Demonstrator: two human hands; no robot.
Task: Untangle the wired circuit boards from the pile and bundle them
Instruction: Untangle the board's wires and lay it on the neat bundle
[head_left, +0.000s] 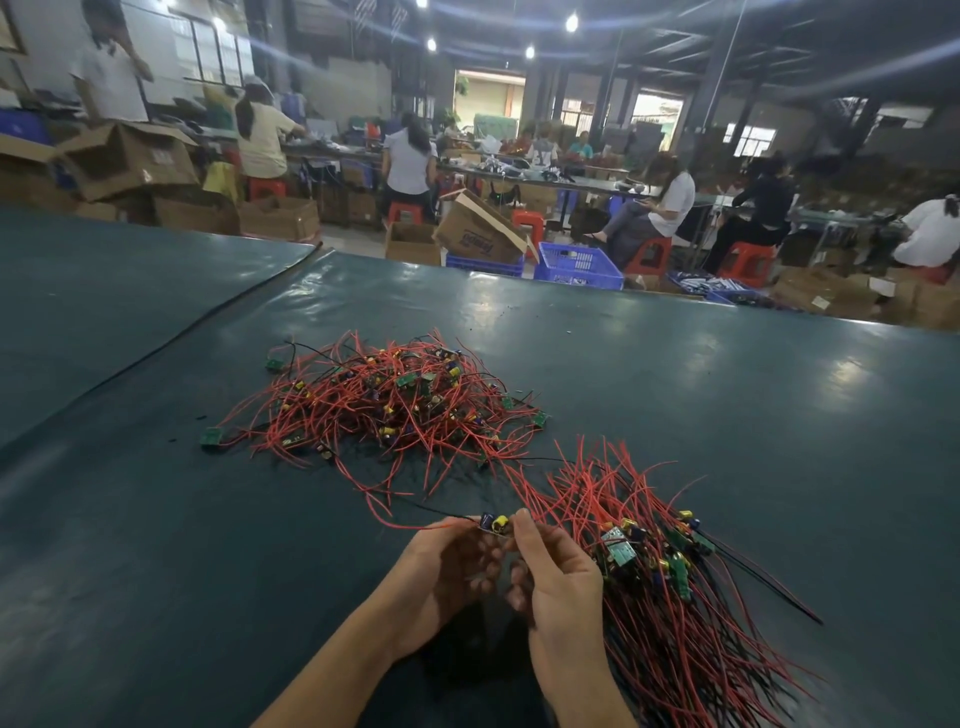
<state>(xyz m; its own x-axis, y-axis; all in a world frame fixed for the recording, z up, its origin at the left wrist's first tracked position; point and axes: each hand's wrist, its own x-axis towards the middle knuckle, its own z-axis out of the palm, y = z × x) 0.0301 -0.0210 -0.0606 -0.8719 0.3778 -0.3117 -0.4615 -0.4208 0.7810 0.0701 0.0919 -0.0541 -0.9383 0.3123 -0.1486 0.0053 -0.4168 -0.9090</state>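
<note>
A tangled pile of small green circuit boards with red and black wires (384, 405) lies in the middle of the dark green table (156, 545). To its right, a sorted bundle of wired boards (660, 566) lies with its wires roughly aligned. Between the two, my left hand (447, 577) and my right hand (550, 587) together pinch one small circuit board (493, 522) with a yellow coil, held just above the table. Its red and black wires trail left and back toward the pile.
The table's far edge (571, 283) runs across the view. Beyond it stand blue plastic crates (579, 265), cardboard boxes (478, 234) and red stools, with several people seated at other workbenches. A seam in the table cover (208, 317) runs diagonally at left.
</note>
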